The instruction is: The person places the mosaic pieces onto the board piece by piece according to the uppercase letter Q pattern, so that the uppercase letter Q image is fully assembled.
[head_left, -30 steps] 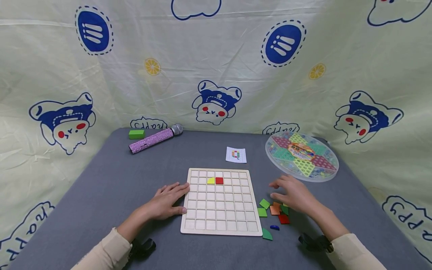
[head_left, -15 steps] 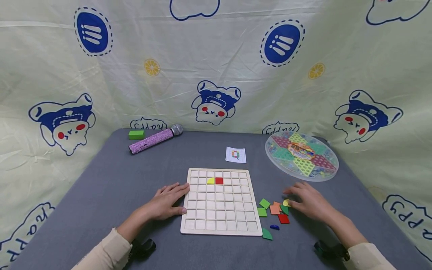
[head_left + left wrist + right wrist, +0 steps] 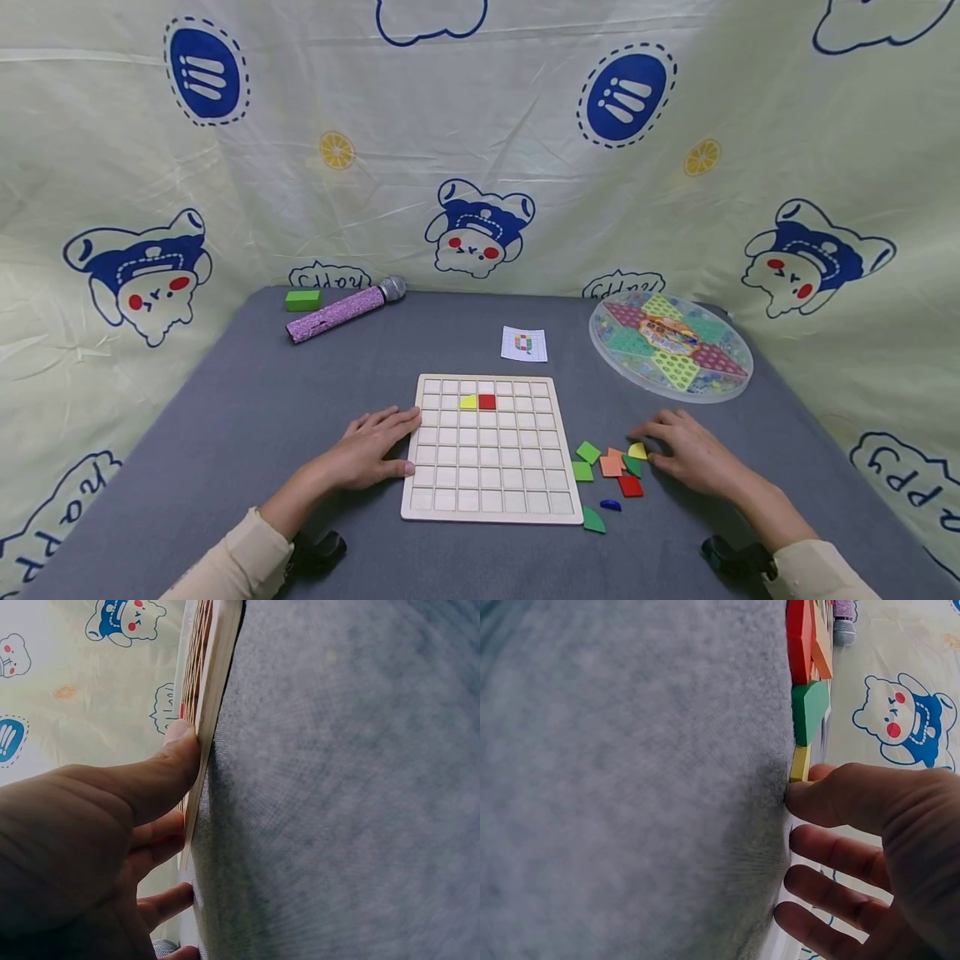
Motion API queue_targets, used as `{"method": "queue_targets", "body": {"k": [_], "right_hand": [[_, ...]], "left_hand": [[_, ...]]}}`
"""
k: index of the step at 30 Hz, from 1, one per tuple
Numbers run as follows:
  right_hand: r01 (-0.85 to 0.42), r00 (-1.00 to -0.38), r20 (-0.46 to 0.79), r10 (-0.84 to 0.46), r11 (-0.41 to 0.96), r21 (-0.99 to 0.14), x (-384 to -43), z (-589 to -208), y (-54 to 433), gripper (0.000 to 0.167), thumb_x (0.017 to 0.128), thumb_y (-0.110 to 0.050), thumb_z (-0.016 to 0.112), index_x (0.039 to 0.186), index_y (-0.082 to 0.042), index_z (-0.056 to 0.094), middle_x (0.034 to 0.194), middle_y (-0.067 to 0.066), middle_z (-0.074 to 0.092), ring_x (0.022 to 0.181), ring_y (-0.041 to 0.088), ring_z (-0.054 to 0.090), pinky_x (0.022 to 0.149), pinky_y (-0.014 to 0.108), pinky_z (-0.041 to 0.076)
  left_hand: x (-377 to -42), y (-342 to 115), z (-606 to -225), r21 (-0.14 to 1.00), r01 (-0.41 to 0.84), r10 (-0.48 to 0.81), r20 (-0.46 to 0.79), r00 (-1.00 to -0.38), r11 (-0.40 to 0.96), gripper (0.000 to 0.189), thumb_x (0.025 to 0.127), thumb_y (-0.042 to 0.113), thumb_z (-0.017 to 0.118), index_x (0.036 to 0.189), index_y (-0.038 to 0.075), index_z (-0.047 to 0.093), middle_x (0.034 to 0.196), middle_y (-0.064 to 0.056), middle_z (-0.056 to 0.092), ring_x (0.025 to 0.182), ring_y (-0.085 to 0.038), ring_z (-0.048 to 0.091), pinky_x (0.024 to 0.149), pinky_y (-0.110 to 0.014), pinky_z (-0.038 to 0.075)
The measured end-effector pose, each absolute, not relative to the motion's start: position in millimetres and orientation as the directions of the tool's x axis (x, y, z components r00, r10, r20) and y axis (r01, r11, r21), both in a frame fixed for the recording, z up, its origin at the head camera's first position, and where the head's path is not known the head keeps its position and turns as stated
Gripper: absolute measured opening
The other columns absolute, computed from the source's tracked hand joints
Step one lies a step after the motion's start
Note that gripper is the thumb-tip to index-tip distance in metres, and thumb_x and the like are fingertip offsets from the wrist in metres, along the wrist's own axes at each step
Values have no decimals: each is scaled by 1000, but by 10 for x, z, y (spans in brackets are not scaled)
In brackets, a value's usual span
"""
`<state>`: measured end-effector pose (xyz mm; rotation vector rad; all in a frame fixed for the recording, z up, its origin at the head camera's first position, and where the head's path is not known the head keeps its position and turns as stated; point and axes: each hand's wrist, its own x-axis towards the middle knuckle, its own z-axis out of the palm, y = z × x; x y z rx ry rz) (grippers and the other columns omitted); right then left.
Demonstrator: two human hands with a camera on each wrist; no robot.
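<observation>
A square wooden grid board (image 3: 487, 458) lies in front of me, with a yellow tile (image 3: 468, 402) and a red tile (image 3: 487, 402) in its second row. My left hand (image 3: 371, 450) rests at the board's left edge, thumb and fingertips against the rim. At the right, my right hand (image 3: 690, 450) is down on the table beside a loose yellow piece (image 3: 637, 451). Its index finger lies beyond that piece and its thumb at the near right side. In the right wrist view the thumb tip (image 3: 802, 799) meets the end of the yellow piece (image 3: 800, 763).
Loose green, orange, red and blue pieces (image 3: 631, 486) lie right of the board. A small pattern card (image 3: 524, 344) sits behind it. Farther back are a purple glittery microphone (image 3: 341, 314), a green block (image 3: 303, 301) and a round clear patterned box (image 3: 671, 346).
My right hand has moved right and toward me, from above the loose pieces down to the yellow one, uncovering several others. The left hand and the board stay put.
</observation>
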<state>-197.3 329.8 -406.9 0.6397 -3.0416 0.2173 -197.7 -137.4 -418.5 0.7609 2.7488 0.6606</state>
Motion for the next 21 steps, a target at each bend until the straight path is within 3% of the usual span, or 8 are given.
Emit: {"method": "queue_targets", "body": {"k": [9, 21], "right_hand": [[-428, -903, 39, -427, 894, -135, -1972, -4078, 3286, 36, 79, -6, 68, 107, -29, 71, 99, -4, 58, 92, 17, 48, 75, 38, 43], [-450, -892, 59, -447, 876, -174, -2008, -4106, 3263, 30, 82, -10, 66, 106, -28, 71, 97, -6, 57, 89, 13, 46, 73, 32, 41]], "left_hand": [[-1976, -1371, -4173, 476, 429, 528, -90, -844, 768, 70, 90, 39, 61, 148, 12, 32, 155, -6, 32, 144, -36, 21, 110, -64, 14], [-1977, -1371, -4181, 471, 432, 530, -92, -843, 769, 71, 90, 40, 61, 148, 12, 32, 155, -6, 31, 144, -36, 21, 110, -64, 14]]}}
